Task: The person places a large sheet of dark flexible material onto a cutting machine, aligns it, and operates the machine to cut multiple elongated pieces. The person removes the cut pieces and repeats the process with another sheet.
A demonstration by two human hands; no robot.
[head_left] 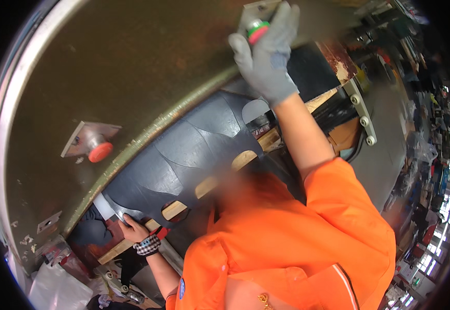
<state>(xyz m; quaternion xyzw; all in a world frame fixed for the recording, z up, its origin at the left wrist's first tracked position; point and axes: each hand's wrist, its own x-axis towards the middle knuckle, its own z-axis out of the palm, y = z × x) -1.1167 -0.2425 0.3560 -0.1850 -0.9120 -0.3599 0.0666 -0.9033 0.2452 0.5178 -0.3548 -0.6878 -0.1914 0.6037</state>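
My right hand [270,59], in a grey glove, reaches up to a red push button with a green collar [258,32] on the dark machine head [173,46]. Its fingers are stretched and its thumb stands apart, with the button between them. At the lower left my left hand [133,230], bare with a checked band at the wrist, has its fingers closed on the end of a shiny metal piece [115,205]. That piece lies at the left end of a dark sheet [183,142] with curved outlines and cut-out holes along its near edge.
A second red button [100,151] juts from the machine head at the left. Wooden strips [174,209] show under the sheet. A clear plastic bag [59,289] lies at the lower left. A grey panel with rollers [364,122] stands right; cluttered shop space lies beyond.
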